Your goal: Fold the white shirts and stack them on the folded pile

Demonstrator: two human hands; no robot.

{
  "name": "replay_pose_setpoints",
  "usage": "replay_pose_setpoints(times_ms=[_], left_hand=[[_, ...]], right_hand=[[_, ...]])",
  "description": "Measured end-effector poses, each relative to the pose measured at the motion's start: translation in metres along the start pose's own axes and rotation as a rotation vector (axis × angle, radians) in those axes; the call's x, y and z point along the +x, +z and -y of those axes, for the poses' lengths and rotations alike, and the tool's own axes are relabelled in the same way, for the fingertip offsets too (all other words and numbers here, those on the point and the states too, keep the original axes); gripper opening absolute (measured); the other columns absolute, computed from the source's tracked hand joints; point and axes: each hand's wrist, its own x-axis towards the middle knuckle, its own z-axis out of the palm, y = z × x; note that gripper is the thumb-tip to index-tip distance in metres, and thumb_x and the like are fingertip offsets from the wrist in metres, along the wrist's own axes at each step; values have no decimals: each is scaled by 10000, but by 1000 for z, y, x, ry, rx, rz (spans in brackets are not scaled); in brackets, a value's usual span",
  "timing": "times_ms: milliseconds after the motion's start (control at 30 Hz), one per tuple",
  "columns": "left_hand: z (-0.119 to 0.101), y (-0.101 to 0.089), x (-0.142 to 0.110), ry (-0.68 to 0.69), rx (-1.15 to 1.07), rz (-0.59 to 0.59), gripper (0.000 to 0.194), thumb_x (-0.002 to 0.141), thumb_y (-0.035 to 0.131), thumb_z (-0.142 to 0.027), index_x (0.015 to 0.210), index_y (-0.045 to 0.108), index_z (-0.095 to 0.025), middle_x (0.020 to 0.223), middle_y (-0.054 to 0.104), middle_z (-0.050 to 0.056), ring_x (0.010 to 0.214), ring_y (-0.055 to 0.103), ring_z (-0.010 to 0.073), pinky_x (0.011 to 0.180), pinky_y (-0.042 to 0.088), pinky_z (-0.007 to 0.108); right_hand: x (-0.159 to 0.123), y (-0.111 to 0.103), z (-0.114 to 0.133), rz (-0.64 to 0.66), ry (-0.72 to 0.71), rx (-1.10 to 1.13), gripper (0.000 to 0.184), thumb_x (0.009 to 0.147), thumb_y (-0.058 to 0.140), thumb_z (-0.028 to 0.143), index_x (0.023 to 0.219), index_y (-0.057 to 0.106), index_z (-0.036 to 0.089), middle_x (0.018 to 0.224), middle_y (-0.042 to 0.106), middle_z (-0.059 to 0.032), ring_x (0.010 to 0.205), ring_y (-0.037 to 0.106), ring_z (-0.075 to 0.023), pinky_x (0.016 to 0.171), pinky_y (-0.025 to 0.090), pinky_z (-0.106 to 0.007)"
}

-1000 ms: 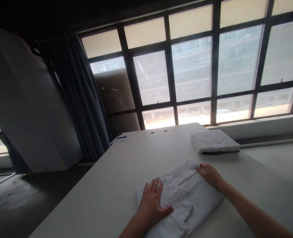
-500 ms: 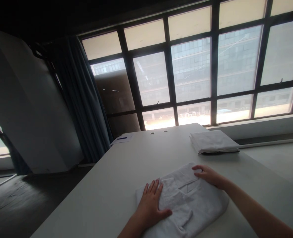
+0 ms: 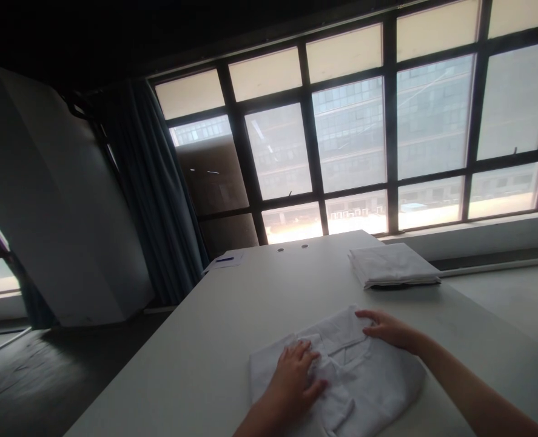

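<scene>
A folded white garment lies on the white table in front of me, with loose, creased layers of fabric on top. My left hand rests on its left part, fingers apart and slightly bent, pressing on the creased layers. At the far right edge of the garment is my right hand, its index finger and thumb spread apart and touching the fabric. The lower part of the garment runs out of view beneath my left forearm.
A stack of folded white cloth, dark at its underside, sits at the table's right edge. Far left on the table lies paper with a blue pen. Windows, a dark blue curtain and a grey pillar stand beyond.
My left hand has slid right and slightly forward over the garment, its fingers more bent. My right hand stays at the far right edge, nearly unmoved. The view has tipped up slightly.
</scene>
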Motion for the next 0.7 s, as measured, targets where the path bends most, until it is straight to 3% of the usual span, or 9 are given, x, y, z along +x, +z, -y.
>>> replay_pose_setpoints(times_ms=[100, 233, 333, 500, 700], left_hand=[[-7, 18, 17, -23, 36, 54, 964, 771, 559, -797, 1572, 313, -322, 1680, 130, 91, 1534, 53, 407, 1186, -38, 692], [-14, 27, 30, 6, 73, 78, 1126, 705, 535, -881, 1605, 201, -291, 1683, 41, 122, 1521, -94, 426, 1091, -214, 730], [-19, 22, 33, 70, 31, 118, 1203, 690, 522, -905, 1618, 96, -269, 1680, -13, 124, 1513, -138, 418, 1075, -234, 732], [-27, 15, 42, 143, 2, 173, 1284, 685, 539, -902, 1609, -55, -238, 1680, -53, 123, 1506, -165, 419, 1077, -237, 735], [-48, 30, 63, 230, -31, 169, 1226, 747, 591, -798, 1611, -75, -238, 1686, -38, 128, 1505, -165, 435, 1074, -239, 743]], right_hand=[[1, -4, 4, 33, 3, 88, 722, 634, 744, 437, 1304, 673, 176, 1290, 683, -131, 1130, 640, -321, 1001, 487, -429], [-5, -18, 25, 201, 47, 405, 886, 615, 781, 508, 1413, 570, 188, 1185, 729, -109, 1038, 687, -320, 928, 522, -446], [-14, -25, 51, 240, -27, 550, 893, 656, 781, 483, 1466, 506, 226, 1316, 671, -104, 1174, 641, -316, 1002, 489, -428], [-17, -22, 93, 166, -115, 465, 936, 637, 786, 539, 1475, 497, 236, 1406, 609, -120, 1224, 605, -332, 1002, 494, -435], [-9, 11, 111, 112, -178, 479, 976, 565, 856, 465, 1444, 529, 192, 1287, 675, -98, 1080, 651, -299, 916, 536, -420]])
